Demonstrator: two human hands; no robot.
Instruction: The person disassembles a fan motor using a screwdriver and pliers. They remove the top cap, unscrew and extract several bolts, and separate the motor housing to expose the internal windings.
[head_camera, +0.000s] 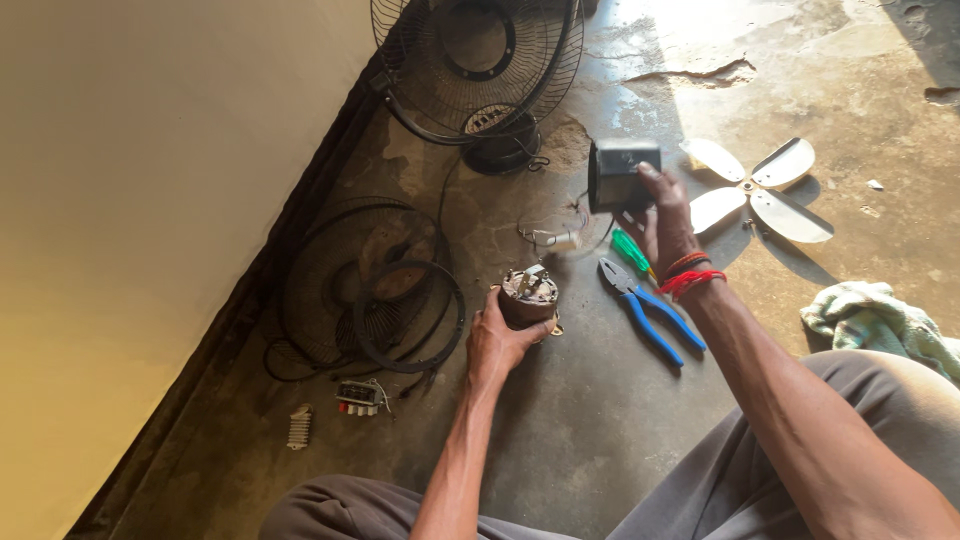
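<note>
**Fan motor in one hand, black housing in the other**

The concrete floor (600, 420) carries everything, with the wall running along its left edge. Largest of the loose parts is the black fan guard on its stand (480, 70) at the far edge, then a second wire grille (350, 290) lying flat by the wall, with a ring resting on it. A white four-bladed fan blade (755, 188) lies toward the far right, and a pale green cloth (880, 320) sits at the right edge beside the person's knee.

The fan motor (528, 296) stands near the middle of the floor. The left hand (497, 340) is wrapped round its lower body, fingers closed on it. It looks dense and heavy for its size, rigid, metal-cased; the round body is the sound place to hold it, since the terminals and thin wires on top seem easy to bend or tear.

The right hand (665, 225) is raised above the floor, fingers closed on a black plastic housing (620, 175). This looks light, hollow and stiff, likely to crack if squeezed hard; gripping its side walls seems best.

Beneath that hand lie blue-handled pliers (650, 310) and a green-handled screwdriver (630, 250). Small switch parts (360, 397) rest near the wall.
</note>
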